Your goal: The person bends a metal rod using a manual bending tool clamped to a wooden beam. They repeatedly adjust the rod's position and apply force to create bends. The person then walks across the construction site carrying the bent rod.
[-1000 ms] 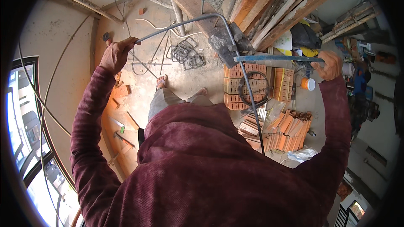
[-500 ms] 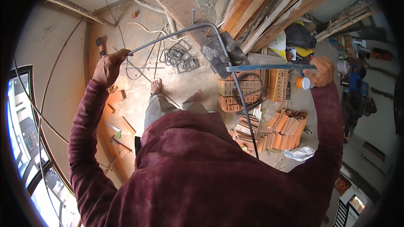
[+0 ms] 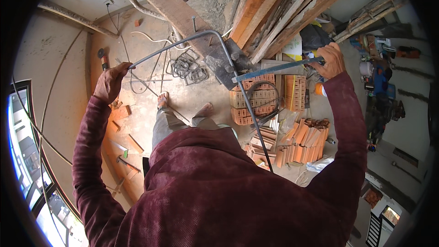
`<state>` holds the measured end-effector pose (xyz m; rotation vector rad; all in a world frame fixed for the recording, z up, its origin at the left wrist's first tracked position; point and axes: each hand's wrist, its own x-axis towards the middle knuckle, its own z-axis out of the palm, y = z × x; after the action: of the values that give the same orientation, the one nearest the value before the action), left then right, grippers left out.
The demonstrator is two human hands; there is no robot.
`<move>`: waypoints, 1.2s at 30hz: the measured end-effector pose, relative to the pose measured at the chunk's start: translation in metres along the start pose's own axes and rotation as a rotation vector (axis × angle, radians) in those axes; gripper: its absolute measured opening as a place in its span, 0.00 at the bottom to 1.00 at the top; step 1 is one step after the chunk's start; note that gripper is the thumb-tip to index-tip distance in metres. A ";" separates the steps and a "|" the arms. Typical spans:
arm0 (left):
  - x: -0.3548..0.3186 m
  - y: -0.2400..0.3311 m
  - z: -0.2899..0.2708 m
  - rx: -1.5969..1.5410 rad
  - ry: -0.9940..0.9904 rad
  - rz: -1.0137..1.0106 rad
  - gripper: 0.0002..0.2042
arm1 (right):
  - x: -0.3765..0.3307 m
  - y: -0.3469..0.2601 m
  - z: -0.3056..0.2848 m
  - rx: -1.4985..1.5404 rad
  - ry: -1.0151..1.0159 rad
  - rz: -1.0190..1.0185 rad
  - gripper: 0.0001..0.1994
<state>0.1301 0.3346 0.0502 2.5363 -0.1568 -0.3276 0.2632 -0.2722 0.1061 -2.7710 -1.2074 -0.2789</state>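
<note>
Rod [image 3: 183, 43] bent tighter — smooth grey steel.

The left hand [image 3: 111, 82] slid lower and further out to the person's left, still wrapped around the end of the steel rod [image 3: 183, 43]. The rod's bend got sharper, and its corner sat closer to the wooden plank [image 3: 171, 9]. The right hand [image 3: 330, 60] went up a little with the long metal bar [image 3: 274, 68], which tipped up at that end. The person's head also moved, so more of the planks came into sight.
</note>
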 end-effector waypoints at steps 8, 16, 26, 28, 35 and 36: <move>0.001 0.003 -0.001 0.001 -0.003 -0.045 0.11 | -0.008 0.002 0.000 -0.013 -0.043 0.096 0.18; 0.001 -0.009 0.005 -0.002 0.057 0.054 0.11 | -0.033 -0.017 -0.011 -0.028 -0.032 0.218 0.16; 0.000 0.004 -0.003 -0.029 0.001 0.021 0.10 | -0.040 -0.038 -0.021 -0.065 0.065 0.194 0.18; 0.000 0.000 0.002 -0.038 0.027 0.068 0.10 | -0.040 -0.042 -0.023 -0.082 0.072 0.219 0.18; 0.002 -0.005 0.002 -0.042 0.023 0.065 0.10 | -0.041 -0.050 -0.037 0.024 -0.014 0.328 0.20; 0.002 -0.005 0.002 -0.048 0.032 0.063 0.10 | -0.041 -0.053 -0.041 0.041 0.007 0.282 0.21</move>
<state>0.1317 0.3376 0.0452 2.4823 -0.2133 -0.2631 0.1920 -0.2728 0.1390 -2.8526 -0.7946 -0.2340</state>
